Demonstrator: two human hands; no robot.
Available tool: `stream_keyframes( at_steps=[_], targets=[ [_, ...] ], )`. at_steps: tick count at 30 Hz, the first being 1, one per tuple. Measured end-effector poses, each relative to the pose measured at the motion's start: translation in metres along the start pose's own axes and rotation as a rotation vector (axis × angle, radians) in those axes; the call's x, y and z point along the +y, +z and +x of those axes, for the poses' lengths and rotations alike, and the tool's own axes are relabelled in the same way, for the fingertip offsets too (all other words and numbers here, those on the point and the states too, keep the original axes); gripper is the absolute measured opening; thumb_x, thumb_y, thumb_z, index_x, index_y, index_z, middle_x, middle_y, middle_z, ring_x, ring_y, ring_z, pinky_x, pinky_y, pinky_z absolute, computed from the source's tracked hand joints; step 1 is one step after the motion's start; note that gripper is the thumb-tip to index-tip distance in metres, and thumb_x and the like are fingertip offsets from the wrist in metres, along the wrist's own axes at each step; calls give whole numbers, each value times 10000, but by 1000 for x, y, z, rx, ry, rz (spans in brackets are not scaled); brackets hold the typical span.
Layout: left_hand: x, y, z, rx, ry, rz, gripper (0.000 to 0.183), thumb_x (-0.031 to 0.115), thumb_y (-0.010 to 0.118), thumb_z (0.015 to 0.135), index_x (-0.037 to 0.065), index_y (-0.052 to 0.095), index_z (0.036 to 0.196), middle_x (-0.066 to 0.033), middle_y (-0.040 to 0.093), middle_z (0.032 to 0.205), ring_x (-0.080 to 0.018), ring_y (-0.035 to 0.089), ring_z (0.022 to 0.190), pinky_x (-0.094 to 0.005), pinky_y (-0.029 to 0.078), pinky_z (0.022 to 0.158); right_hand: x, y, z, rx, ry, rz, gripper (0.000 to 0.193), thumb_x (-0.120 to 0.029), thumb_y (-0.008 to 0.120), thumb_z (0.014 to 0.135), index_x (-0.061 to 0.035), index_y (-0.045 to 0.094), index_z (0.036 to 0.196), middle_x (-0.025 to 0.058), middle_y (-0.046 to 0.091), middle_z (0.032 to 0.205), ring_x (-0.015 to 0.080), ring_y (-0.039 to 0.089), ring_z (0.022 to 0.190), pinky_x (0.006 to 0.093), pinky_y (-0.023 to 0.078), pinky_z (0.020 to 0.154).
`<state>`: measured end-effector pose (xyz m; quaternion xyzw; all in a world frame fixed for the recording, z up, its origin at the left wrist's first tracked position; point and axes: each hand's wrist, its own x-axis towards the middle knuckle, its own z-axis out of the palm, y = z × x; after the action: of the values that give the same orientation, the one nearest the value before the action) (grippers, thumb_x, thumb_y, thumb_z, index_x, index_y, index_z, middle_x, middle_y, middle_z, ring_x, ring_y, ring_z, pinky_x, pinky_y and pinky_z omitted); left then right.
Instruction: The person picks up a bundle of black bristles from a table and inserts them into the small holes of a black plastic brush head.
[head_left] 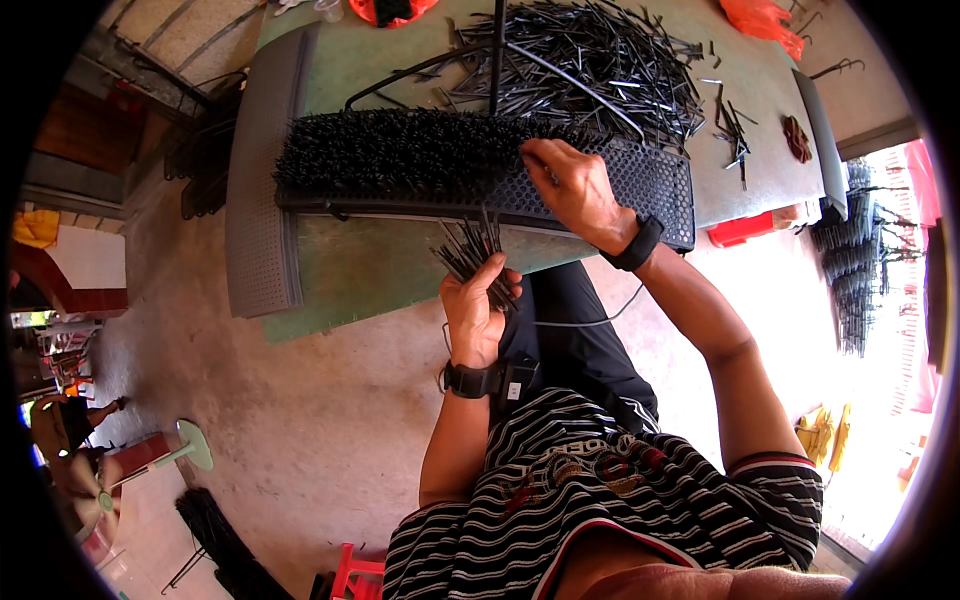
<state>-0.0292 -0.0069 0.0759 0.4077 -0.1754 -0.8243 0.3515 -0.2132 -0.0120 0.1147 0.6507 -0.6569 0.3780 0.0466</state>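
Note:
A long black perforated panel (650, 190) lies along the near side of the table. Black bristle-like strips (395, 155) stand densely over its left and middle, while the right part shows bare rows of holes. My left hand (474, 315) is closed round a bunch of thin black strips (466, 252), their ends fanned out below the panel's front edge. Over the panel, my right hand (582, 192) is pinched at the border between bristles and bare holes. Whatever its fingertips hold is hidden.
A big heap of loose black strips (600, 75) covers the far side of the green table (350, 265). A black metal frame (497, 60) rises behind the panel. Grey perforated sheets (262, 200) line the left edge. A red stool (357, 572) and a fan (98, 495) stand lower left.

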Motion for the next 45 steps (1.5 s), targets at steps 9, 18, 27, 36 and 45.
stream_keyframes(
  at_steps=[9,18,27,36,45],
  targets=[
    [1,4,-3,-11,-23,8,89,18,658,772,7,604,841,-86,631,763,-204,614,582,-303,490,468,-22,-13,-1,-337,447,278,138,-127,622,781,6,646,804,120,624,635,212,626,567,275,479,496],
    [-8,-1,4,4,-8,19,114,-3,652,770,20,615,875,-77,628,735,-203,613,564,-326,513,474,-30,-13,1,122,510,634,139,-4,550,836,38,505,961,121,644,758,151,656,648,245,496,541],
    [-7,-1,3,-32,7,-20,120,-3,631,785,-11,606,902,-101,630,773,-196,600,568,-324,509,483,-17,5,-1,108,320,422,102,6,522,851,5,479,943,155,639,743,222,672,709,284,503,563],
    [-8,1,-4,-24,36,120,91,26,635,793,-26,590,853,-116,643,788,-168,563,512,-282,464,444,-6,9,1,-53,-42,-72,96,-41,576,780,-12,598,869,122,603,808,283,619,728,366,488,600],
    [-6,7,-9,-279,-19,286,90,53,637,805,-12,603,858,-103,642,781,-139,554,529,-259,424,435,-14,-15,0,-640,322,484,198,-164,647,760,25,670,817,133,648,738,198,620,692,298,487,647]
  ],
)
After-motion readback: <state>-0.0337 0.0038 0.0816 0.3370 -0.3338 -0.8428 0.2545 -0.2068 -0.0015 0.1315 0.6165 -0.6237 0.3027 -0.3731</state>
